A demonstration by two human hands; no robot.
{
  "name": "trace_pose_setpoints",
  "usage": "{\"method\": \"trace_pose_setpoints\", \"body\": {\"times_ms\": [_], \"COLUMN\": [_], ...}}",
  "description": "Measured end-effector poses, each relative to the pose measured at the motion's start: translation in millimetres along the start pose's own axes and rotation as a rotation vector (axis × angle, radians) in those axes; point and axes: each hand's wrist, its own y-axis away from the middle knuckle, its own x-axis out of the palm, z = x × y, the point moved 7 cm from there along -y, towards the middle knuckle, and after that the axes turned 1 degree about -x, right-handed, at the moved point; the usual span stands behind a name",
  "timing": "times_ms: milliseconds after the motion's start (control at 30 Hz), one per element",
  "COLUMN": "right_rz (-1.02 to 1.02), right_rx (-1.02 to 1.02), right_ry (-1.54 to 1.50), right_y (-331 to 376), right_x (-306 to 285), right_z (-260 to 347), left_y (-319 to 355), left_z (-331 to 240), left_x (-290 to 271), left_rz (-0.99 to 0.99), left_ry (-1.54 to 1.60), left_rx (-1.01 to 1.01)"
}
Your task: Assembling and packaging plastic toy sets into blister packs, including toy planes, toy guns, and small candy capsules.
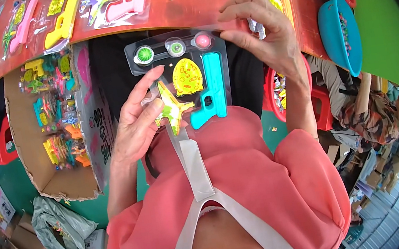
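Clear blister tray (177, 59) held over my lap, cyan toy gun (210, 90) and yellow oval (186, 76) already seated. My left hand (133, 121) pinches the yellow-green star plane (173, 110) at its empty pocket; my right hand (268, 31) grips the tray's top corner. Step, I judge: seating. Next calls for aligning and pressing flat.

The picture is bright, with soft, even daylight and strong colours. The clear plastic tray (178, 61) between the hands shines a little with glare. There are only faint shadows under the left hand (139, 115) and the right hand (267, 28). Things near the hands look sharp. Far from the hands, lines bend round, and the corners go black.
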Motion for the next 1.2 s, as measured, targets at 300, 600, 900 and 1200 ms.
{"method": "trace_pose_setpoints", "body": {"times_ms": [300,600,900,1200], "right_rz": [0.028,0.084,0.255,0.319], "right_rx": [0.01,-0.024,-0.33,-0.436], "right_ry": [-0.054,0.003,0.047,0.17], "right_y": [8,-1,-29,-34], "right_x": [16,28,66,73], "right_z": [6,23,46,43], "left_y": [-1,-5,-5,-3], "left_z": [3,5,6,6], "left_x": [9,11,16,17], "left_rz": [0.036,0.012,0.036,0.049], "left_ry": [0.013,-0.056,-0.071,-0.065], "left_rx": [0.013,-0.008,-0.046,-0.047]}}
